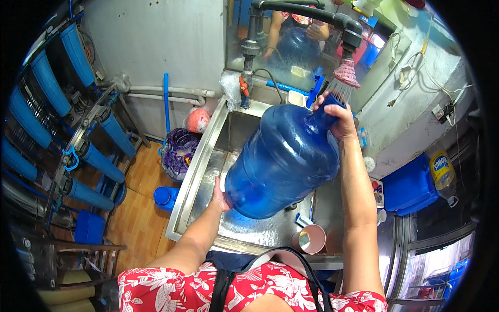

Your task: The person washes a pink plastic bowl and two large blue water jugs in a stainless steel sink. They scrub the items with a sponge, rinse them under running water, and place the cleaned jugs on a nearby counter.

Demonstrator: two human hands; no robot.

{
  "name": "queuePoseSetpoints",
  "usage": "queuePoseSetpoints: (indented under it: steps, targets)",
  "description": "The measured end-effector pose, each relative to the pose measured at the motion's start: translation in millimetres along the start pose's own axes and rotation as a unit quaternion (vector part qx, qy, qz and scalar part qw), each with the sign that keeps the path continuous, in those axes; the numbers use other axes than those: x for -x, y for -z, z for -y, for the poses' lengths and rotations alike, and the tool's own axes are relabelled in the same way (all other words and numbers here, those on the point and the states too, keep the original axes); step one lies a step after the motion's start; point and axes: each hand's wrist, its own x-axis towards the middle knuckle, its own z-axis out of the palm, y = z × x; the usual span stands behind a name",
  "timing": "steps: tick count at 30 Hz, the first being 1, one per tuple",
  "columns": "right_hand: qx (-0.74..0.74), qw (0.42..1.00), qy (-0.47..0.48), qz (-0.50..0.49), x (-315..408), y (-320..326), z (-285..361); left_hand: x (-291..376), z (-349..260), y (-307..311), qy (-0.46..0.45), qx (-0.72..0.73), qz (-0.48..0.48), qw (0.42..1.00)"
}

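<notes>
A large blue plastic water jug is held tilted over a stainless steel sink, its neck up and to the right. My right hand grips the neck just below the mouth. My left hand supports the jug's base at the lower left; part of it is hidden behind the jug. Water streams from a spout wrapped in pink patterned cloth onto the jug's mouth. Beyond the sink's back left corner, an orange-handled valve sits on the pipe. A pink plastic cup lies in the sink's front right part.
A blue-and-white brush lies near the cup. Left of the sink are a basket of purple material and a blue container. Blue filter housings line the left side. A mirror stands behind; cords hang on the right wall.
</notes>
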Motion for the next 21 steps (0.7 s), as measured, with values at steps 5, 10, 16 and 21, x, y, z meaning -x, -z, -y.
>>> queuePoseSetpoints:
  steps: [5,10,16,21]
  targets:
    - [0.343,0.887,-0.086,-0.296,-18,31,-22,-29,45,-18,-0.081,-0.153,-0.055,0.983]
    - [0.035,0.999,0.002,0.014,3,-13,3,-20,15,3,-0.026,-0.010,-0.083,0.996]
    - [0.172,0.964,-0.001,-0.204,5,-3,-17,-34,33,3,-0.072,-0.110,-0.178,0.975]
    - [-0.019,1.000,-0.013,-0.008,12,-12,2,-27,18,3,-0.064,-0.074,-0.101,0.990]
